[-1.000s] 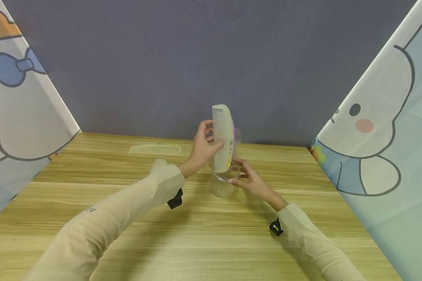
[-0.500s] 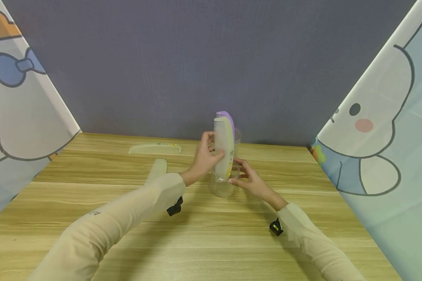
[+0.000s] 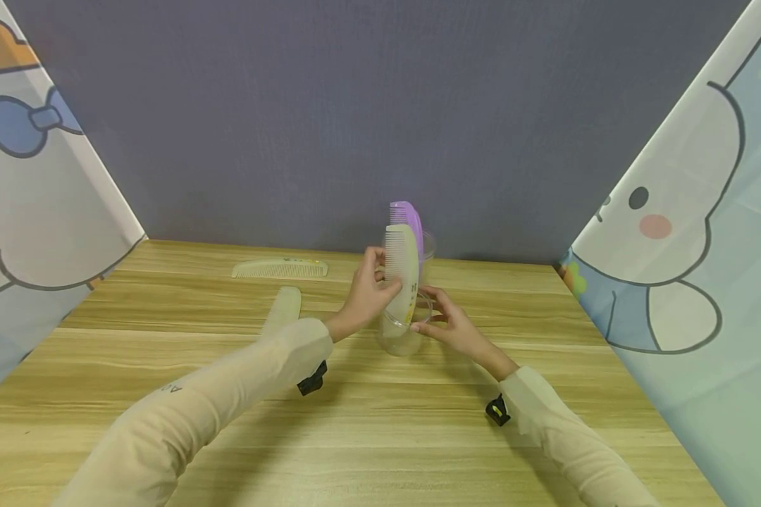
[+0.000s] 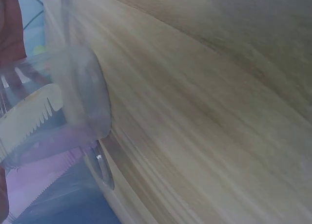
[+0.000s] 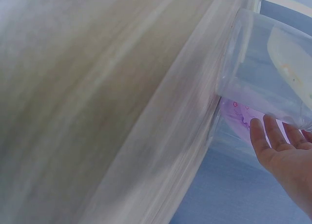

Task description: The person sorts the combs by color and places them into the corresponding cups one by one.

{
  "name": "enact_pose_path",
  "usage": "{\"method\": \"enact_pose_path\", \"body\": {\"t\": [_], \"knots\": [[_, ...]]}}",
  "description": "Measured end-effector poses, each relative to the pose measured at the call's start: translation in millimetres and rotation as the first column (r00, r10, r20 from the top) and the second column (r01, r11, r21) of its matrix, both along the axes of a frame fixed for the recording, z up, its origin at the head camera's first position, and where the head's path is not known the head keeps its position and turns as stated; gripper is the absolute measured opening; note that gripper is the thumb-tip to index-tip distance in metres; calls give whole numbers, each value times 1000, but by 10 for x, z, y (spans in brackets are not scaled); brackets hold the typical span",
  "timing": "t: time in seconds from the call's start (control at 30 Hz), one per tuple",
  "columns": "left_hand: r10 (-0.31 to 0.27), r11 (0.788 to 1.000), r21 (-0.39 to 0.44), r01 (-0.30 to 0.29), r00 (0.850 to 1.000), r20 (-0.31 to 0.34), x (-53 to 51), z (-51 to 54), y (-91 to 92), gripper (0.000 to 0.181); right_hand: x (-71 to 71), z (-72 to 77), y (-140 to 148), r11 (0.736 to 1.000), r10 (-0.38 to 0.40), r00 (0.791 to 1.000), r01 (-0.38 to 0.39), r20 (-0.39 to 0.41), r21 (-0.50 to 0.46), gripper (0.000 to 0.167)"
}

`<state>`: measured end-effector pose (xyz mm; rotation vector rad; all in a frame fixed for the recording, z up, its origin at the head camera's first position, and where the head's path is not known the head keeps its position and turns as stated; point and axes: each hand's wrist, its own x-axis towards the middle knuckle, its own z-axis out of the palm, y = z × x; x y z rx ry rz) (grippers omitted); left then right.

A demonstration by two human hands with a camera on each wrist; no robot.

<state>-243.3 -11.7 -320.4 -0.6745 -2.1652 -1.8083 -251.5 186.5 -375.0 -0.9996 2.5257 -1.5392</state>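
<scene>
Close to the middle of the frame, the left hand (image 3: 366,292) pinches a pale green comb (image 3: 409,262) between its thumb and fingers, with the teeth facing left. The comb stands up, leaning a little, and its low end is inside the front clear cup (image 3: 398,343). Both wrist views show that its tip is above the cup's bottom. The right hand (image 3: 453,325), just right of the middle, holds the side of that cup near the rim, thumb in front and fingers behind. Right behind it is the back clear cup (image 3: 429,248), with a purple comb (image 3: 407,213) standing in it and poking up past the green one. Left of the middle, a flat pale comb (image 3: 280,271) lies sideways near the back edge of the wooden table (image 3: 380,436). Below it, a slanted pale comb (image 3: 283,308) lies partly hidden by the left sleeve (image 3: 254,370). A dark gray wall (image 3: 355,105) fills the top, and cartoon cloths (image 3: 44,211) hang at both sides.
</scene>
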Motion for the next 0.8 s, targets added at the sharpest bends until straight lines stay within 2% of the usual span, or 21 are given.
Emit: {"method": "enact_pose_path", "body": {"t": [0.1, 0.23, 0.37, 0.4, 0.43, 0.63, 0.67, 0.8], "knots": [[0, 1000, 7, 0, 1000, -3, -28, -38, -3, 39, -8, -10, 2, 1000, -2, 1000, 2, -2, 3, 64], [23, 1000, -3, -23, 1000, -5, -151, -170, -6, 39, -13, -17, 5, 1000, -3, 1000, 3, -7, 3, 64], [47, 999, -23, -48, 998, -35, -254, -283, -17, 38, -9, -13, 5, 1000, -2, 1000, 2, -10, 2, 64], [51, 998, -25, -52, 998, -42, -262, -293, -20, 37, -9, -15, 6, 1000, -1, 1000, 1, -11, 2, 64], [48, 998, -32, -49, 998, -38, -230, -260, -27, 36, -9, -15, 6, 1000, -1, 1000, 1, -12, 3, 64], [28, 999, -33, -28, 1000, -2, -257, -275, -67, 36, -9, -25, 8, 1000, 8, 1000, -8, -14, 0, 63], [30, 999, -33, -30, 1000, -6, -296, -317, -72, 36, -6, -21, 8, 1000, 9, 1000, -9, -12, -1, 64], [23, 998, -57, -24, 1000, -14, -293, -330, -96, 33, -4, -12, 3, 1000, 8, 1000, -8, -10, -4, 64]]}}
